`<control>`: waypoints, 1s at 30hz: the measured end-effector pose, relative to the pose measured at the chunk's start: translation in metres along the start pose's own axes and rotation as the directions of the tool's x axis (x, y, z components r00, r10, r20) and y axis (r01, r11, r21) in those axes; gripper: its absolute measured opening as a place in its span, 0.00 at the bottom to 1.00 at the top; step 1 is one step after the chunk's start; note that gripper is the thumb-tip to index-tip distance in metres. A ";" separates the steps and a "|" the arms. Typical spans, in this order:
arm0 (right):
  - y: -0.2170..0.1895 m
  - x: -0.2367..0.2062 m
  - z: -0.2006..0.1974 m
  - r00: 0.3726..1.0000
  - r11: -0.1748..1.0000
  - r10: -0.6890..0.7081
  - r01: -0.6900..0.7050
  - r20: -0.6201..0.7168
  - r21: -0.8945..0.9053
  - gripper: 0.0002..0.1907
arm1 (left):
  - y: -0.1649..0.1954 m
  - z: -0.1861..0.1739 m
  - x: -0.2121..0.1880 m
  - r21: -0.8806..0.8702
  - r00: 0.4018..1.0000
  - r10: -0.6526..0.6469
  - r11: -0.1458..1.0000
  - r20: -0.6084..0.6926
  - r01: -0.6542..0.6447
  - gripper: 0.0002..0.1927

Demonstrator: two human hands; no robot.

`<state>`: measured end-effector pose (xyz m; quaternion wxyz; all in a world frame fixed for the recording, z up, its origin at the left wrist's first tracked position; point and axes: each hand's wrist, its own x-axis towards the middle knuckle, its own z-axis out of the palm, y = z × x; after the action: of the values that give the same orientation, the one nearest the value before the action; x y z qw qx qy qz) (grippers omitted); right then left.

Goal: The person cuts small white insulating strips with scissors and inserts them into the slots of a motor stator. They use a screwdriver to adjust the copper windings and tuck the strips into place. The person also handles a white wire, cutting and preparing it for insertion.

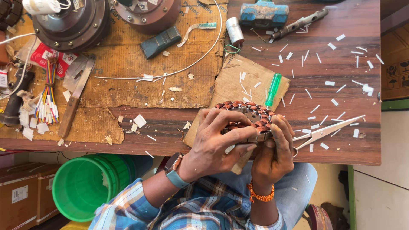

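Fingers of the left hand are wrapped over the top and near side of a round wound stator, clamping it, while the right hand grasps its right rim from below, thumb and fingertips pressed against the metal edge. Both hands are closed on it; neither is free. It sits at the near edge of the table, resting partly on a scrap of cardboard, with copper-coloured coils showing around its upper arc.

Going left to right across the table: a bundle of coloured wires lies beside a wooden-handled blade, two round motor housings stand at the far edge, a green-handled screwdriver lies just beyond the stator, and scissors lie open just beside the right hand among scattered white paper slips. Below the table stands a green bucket.

Working the coils well seems to call for a steady left-hand clamp so the core cannot turn, with the right fingertips pressing only on the rim or insulation, not dragging across the thin copper. Keeping it low over the cardboard should guard against a slip off the edge.
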<state>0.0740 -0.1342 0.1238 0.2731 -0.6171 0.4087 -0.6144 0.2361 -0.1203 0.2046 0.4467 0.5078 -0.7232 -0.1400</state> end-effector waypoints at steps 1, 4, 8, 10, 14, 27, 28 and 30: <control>0.002 0.001 0.001 1.000 1.000 -0.007 0.007 -0.002 0.009 0.17 | 0.001 -0.001 0.003 0.004 1.000 -0.021 1.000 0.020 0.021 0.20; 0.006 0.004 0.003 0.999 0.998 0.001 0.002 -0.045 0.061 0.16 | 0.002 -0.003 0.009 0.005 0.995 -0.056 0.998 0.082 0.056 0.18; 0.009 0.005 0.005 0.994 0.994 0.023 -0.011 -0.110 0.109 0.17 | -0.002 0.000 0.014 0.027 0.993 0.001 1.000 0.121 -0.004 0.18; 0.009 0.004 0.004 0.994 0.994 0.025 -0.013 -0.105 0.112 0.17 | -0.006 0.002 0.013 0.004 0.992 0.025 1.000 0.122 -0.026 0.20; 0.007 0.004 0.003 0.998 0.998 0.007 -0.002 -0.068 0.069 0.16 | -0.014 0.005 0.008 -0.064 0.998 0.017 0.998 0.067 -0.013 0.27; 0.008 0.007 0.006 0.998 0.999 0.013 -0.010 -0.054 0.050 0.18 | -0.016 0.022 0.001 0.114 0.995 0.044 0.993 -0.086 -0.034 0.23; 0.008 0.006 0.007 0.998 1.000 0.017 -0.016 -0.058 0.022 0.17 | -0.016 0.021 0.001 0.124 0.996 0.054 0.991 -0.069 -0.045 0.23; 0.005 0.005 0.007 0.996 0.999 0.035 -0.035 -0.082 0.004 0.17 | -0.016 0.019 0.004 0.139 0.996 0.081 0.987 -0.031 -0.076 0.23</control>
<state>0.0799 -0.1426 0.1215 0.2678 -0.5838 0.4294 -0.6349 0.2312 -0.1355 0.1852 0.4287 0.5110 -0.7424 -0.0627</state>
